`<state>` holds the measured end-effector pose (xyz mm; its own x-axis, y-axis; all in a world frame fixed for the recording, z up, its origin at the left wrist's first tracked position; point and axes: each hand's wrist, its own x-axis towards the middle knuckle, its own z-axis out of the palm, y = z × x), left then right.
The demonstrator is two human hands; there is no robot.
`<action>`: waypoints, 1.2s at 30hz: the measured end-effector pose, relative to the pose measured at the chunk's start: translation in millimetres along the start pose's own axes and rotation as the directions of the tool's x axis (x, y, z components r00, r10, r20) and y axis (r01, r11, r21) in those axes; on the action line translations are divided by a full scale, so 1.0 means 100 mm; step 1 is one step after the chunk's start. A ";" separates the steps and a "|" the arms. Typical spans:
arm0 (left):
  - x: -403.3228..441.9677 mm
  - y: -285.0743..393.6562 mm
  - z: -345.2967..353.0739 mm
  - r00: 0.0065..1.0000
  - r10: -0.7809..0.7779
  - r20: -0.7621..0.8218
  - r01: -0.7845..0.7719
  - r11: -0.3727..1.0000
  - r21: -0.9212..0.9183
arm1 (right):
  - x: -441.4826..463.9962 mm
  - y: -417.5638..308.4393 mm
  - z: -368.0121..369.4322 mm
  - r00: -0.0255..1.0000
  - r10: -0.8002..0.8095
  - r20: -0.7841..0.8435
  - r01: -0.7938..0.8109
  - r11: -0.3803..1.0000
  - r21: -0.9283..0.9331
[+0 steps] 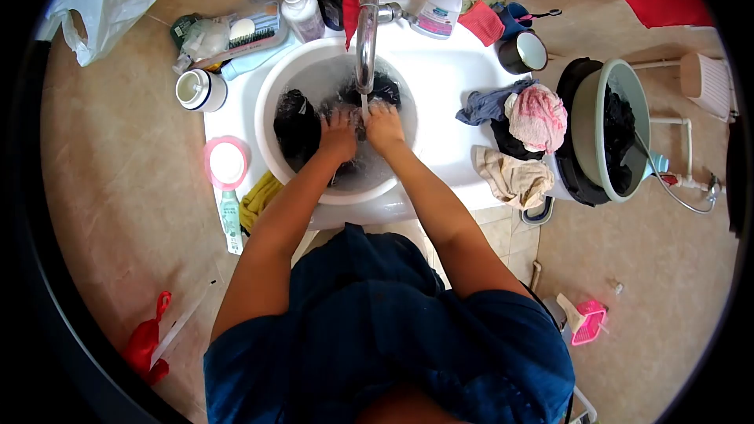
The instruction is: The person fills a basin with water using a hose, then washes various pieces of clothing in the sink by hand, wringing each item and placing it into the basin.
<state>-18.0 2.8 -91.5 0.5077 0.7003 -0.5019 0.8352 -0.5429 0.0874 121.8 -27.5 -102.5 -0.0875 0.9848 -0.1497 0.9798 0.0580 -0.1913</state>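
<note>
A white basin (pixel 264 122) stands in the sink under a running tap (pixel 367 39). Wet black cloth (pixel 295 127) lies in its cloudy water, bulging above the surface on the left and at the back. My left hand (pixel 338 137) is closed on the cloth near the basin's middle, its fingertips partly hidden by cloth and water. Just right of it, my right hand (pixel 384 129) grips the cloth beside the falling stream. Which garment the cloth is, I cannot make out.
Bunched cloths (pixel 536 118) lie on the counter's right side, beside a tilted grey-green tub (pixel 585 129) holding black cloth. A pump bottle (pixel 300 9) and a white bottle (pixel 441 6) stand behind. An open white jar (pixel 199 90) and pink-rimmed container (pixel 226 162) sit left.
</note>
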 end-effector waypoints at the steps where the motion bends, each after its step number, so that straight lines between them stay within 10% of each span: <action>1: 0.09 -0.03 0.10 0.999 -0.028 -0.032 0.028 1.000 0.000 | 0.02 -0.01 0.01 0.999 -0.010 -0.033 0.008 0.999 -0.047; 5: 0.18 -0.21 -0.12 0.966 -0.183 -0.180 0.073 0.869 -0.489 | 0.19 0.13 -0.35 0.986 -0.014 0.167 -0.031 0.964 0.264; 6: 0.16 -0.25 -0.27 0.942 -0.285 -0.180 0.094 0.736 -0.670 | 0.14 0.16 -0.34 0.985 0.169 0.021 -0.133 0.684 0.717; 8: 0.04 -0.19 -0.52 0.870 -0.490 -0.056 0.033 0.170 -0.985 | -0.01 0.11 -0.38 0.903 0.422 -0.078 -0.138 0.458 0.878; 10: -0.02 -0.09 -0.54 0.850 -0.510 -0.132 -0.043 0.182 -0.982 | -0.06 0.12 -0.07 0.771 0.625 -0.125 -0.125 0.341 0.932; 13: -0.43 0.34 -1.09 0.856 -0.489 -0.165 -0.112 0.135 -0.984 | -0.06 -0.22 -0.11 0.608 0.742 0.283 -0.044 -0.324 0.945; 17: -0.70 0.72 -1.18 0.943 -0.192 -0.273 -0.200 0.328 -0.923 | -0.07 -0.12 -0.38 0.890 0.034 0.455 -0.164 -0.907 0.387; 23: -0.39 0.58 -1.08 0.816 -0.371 -0.444 0.004 0.771 -0.636 | -0.08 -0.19 -0.50 0.869 0.125 0.479 -0.244 -0.734 0.634; 25: -0.17 0.25 -0.96 0.758 -0.481 -0.440 0.089 0.745 -0.661 | -0.07 -0.16 -0.55 0.864 0.304 0.402 -0.306 -0.319 0.897; 30: -0.20 -0.67 -0.94 0.668 -0.701 -0.250 0.219 0.506 -0.834 | -0.17 0.15 -1.19 0.918 0.369 0.147 -0.173 0.038 0.984; 36: -0.49 -0.70 -1.15 0.812 -0.560 -0.164 0.161 0.485 -0.859 | -0.17 0.13 -1.21 0.826 0.521 -0.215 -0.252 0.682 0.686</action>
<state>-76.9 59.4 25.5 -0.0213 0.9487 -0.3154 0.6686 0.2481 0.7010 157.9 -23.3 14.5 0.4772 0.8787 -0.0150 0.5674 -0.3210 -0.7583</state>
